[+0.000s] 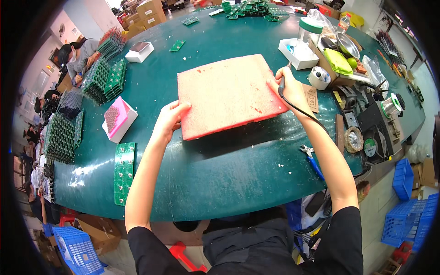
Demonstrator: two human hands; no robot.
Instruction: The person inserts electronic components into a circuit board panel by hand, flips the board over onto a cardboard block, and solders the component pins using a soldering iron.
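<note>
A thick pinkish-red foam board [227, 96] is held up above the green table, tilted, with its shadow beneath it. My left hand [168, 120] is closed on its left edge, thumb on the upper face. At the right edge my right hand [293, 91] grips the board too. That same hand also holds a pen-shaped soldering iron [281, 85], whose black cable runs down along my forearm. The fingers under the board are hidden. Left of my left arm lies a green circuit board panel [123, 174] with small parts on it.
A white box with a pink tray [115, 115] stands left, near stacked circuit boards [96, 79]. At right are blue-handled pliers [313, 164], a tape roll [319, 78], a green-lidded jar [308, 32] and a solder spool [391, 105]. A co-worker [81, 57] sits at the far left.
</note>
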